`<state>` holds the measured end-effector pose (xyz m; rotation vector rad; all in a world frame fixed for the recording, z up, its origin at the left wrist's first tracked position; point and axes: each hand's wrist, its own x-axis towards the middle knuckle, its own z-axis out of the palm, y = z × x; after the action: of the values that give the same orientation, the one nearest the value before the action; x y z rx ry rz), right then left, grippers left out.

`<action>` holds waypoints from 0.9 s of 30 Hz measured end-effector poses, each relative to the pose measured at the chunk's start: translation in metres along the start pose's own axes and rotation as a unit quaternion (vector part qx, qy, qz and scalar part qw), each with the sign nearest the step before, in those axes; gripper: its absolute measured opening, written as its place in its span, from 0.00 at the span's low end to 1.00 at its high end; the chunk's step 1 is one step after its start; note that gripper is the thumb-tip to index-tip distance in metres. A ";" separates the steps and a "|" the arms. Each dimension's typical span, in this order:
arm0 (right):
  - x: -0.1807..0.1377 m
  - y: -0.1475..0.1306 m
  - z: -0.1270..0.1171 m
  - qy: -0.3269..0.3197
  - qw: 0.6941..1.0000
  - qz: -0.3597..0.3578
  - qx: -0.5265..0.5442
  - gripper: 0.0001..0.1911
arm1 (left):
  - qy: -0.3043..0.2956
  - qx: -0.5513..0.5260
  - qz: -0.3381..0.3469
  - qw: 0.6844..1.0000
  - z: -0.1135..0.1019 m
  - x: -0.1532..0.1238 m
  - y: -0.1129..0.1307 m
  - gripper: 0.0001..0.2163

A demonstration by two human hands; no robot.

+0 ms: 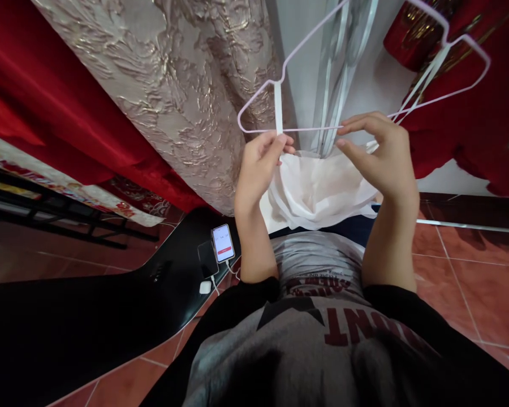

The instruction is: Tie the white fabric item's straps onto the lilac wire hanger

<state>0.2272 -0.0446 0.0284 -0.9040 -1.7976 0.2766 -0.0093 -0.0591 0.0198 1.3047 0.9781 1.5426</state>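
Note:
A pale pink wire hanger (314, 129) hangs in front of me, its lower bar level with both hands. My left hand (257, 164) is closed in a pinch on a white strap (279, 107), which runs up over the hanger's left shoulder. My right hand (382, 150) is open, thumb and fingers apart, with the fingertips at the lower bar; whether they touch it I cannot tell. Crossed white straps (426, 76) loop over the hanger's right shoulder. Below the bar droops a sheer white garment (322, 189), bunched above my lap and partly hidden by the right hand.
Textured beige-pink curtain (186, 85) hangs on the left, beside red cloth (68, 96). A black bench-like surface (110, 316) carries a lit phone (223, 243), a dark phone (207, 259) and a small white case (205, 287), with cables. More red fabric (458, 124) hangs at right.

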 end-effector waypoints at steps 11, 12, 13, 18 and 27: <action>-0.004 -0.015 -0.004 -0.003 1.000 0.013 0.003 0.02 | 0.222 -0.099 0.165 0.956 0.002 0.033 0.049 0.16; -0.004 -0.015 -0.005 -0.004 1.000 0.013 0.003 0.02 | 0.257 -0.081 0.168 0.948 -0.005 0.035 0.045 0.17; -0.005 -0.015 -0.005 -0.005 1.000 0.013 0.005 0.02 | 0.279 -0.068 0.168 0.943 -0.012 0.037 0.040 0.17; -0.005 -0.020 0.002 -0.020 1.000 0.008 0.009 0.02 | 0.181 -0.085 0.101 0.975 -0.025 0.032 0.001 0.06; -0.007 0.022 0.001 0.232 0.970 -0.010 0.072 0.04 | 0.125 -0.179 0.126 0.968 0.012 0.031 -0.016 0.17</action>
<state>0.2373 -0.0348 0.0104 -0.7722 -1.3348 0.1630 0.0017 -0.0248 0.0159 1.0206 0.6558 2.0105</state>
